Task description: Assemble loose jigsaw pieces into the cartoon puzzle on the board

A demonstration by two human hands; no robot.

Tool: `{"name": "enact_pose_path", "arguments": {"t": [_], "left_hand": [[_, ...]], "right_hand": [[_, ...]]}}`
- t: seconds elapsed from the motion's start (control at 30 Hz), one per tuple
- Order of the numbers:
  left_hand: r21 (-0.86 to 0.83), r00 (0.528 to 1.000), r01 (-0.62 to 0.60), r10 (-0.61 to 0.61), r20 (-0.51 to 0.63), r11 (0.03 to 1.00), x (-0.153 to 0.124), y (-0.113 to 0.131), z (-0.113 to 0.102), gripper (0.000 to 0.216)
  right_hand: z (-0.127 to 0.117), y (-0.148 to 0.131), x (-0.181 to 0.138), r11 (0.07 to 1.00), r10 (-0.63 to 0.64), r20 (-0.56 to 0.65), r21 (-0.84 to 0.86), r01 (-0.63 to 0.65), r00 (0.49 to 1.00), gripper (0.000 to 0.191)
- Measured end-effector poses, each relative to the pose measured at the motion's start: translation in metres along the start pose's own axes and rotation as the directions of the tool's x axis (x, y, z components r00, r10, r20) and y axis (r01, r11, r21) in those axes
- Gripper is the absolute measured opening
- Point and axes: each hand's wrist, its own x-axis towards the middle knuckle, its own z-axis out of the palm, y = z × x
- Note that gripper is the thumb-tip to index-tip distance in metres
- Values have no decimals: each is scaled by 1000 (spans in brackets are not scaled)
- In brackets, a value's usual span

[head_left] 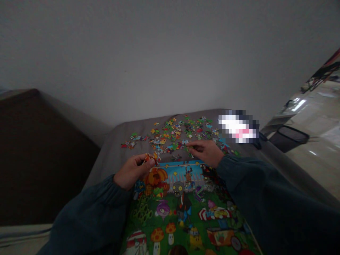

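Note:
My left hand [132,171] is closed on a small clump of orange and red puzzle pieces [152,157], held just above the top left edge of a colourful cartoon puzzle board [183,209]. My right hand [207,151] rests at the board's top right edge, fingers pinched together and pointing left towards loose pieces [175,134] scattered on the grey surface; what it pinches is too small to make out. Both arms wear dark teal sleeves.
The grey padded surface [111,152] runs to a plain white wall. A dark brown block [39,152] stands at the left. At the right, a black bin [288,136] sits on a glossy floor, beside a blurred-out patch.

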Motion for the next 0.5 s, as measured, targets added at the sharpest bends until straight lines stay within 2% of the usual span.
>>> {"name": "enact_pose_path", "arguments": {"t": [0.13, 0.23, 0.33, 0.4, 0.5], "left_hand": [[3, 999, 12, -12, 46, 1000, 1, -4, 0, 59], [11, 998, 17, -18, 60, 1000, 2, -5, 0, 59], [36, 998, 21, -23, 57, 999, 2, -2, 0, 59], [63, 998, 24, -28, 57, 998, 0, 2, 1, 56], [119, 995, 34, -45, 86, 992, -5, 11, 7, 50]], "right_hand": [[-3, -2, -1, 979, -85, 27, -185, 89, 996, 29], [-7, -1, -1, 916, -196, 51, -348, 202, 979, 36], [-11, -5, 0, 877, -235, 2, -430, 213, 972, 38], [-12, -15, -2, 911, -220, 18, -353, 212, 975, 39], [-9, -40, -11, 982, -176, 211, -33, 186, 962, 44]]}}
